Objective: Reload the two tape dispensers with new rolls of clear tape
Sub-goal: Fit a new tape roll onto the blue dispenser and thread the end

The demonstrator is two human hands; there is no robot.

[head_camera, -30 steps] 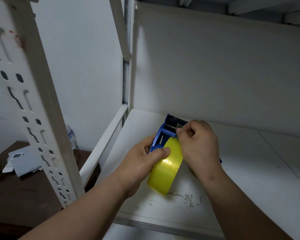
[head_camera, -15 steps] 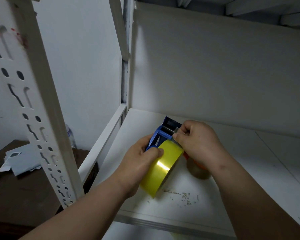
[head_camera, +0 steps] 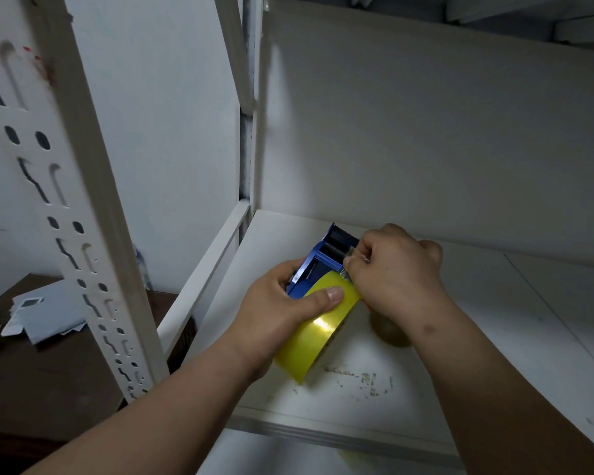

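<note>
Change since earlier frames: both hands and the dispenser sit a little lower and more to the left on the shelf than a second ago; an olive-brown object beneath the right hand, hidden a second ago, now shows.

Head view, left hand (head_camera: pixel 282 303): fingers curled round the blue tape dispenser (head_camera: pixel 318 265) from its 9 o'clock side, thumb pressed flat on the outer face of the tape roll.

Head view, tape roll (head_camera: pixel 318 332): yellowish, glossy, seated in the dispenser's frame, extending toward 7 o'clock from the blue body; a bright glare stripe crosses its face.

Head view, right hand (head_camera: pixel 393 269): at the dispenser's 3 o'clock, fingers curled, thumb and forefinger pinching the clear tape end (head_camera: pixel 352 255) at the dispenser's head, by the grey roller.

Head view, dispenser position: held just above the white shelf (head_camera: pixel 494 337), near its left rear corner; whether it touches the board cannot be told.

Head view, olive-brown object (head_camera: pixel 390 332): rounded, blurred, lying on the shelf at 5 o'clock from the right hand; with a small orange bit at the wrist.

Head view, surroundings: slotted white upright (head_camera: pixel 69 200) at 9 o'clock; dark wooden table (head_camera: pixel 48 365) at 8 o'clock with white papers (head_camera: pixel 45 315); scuff marks (head_camera: pixel 357 380) on the shelf's front.
</note>
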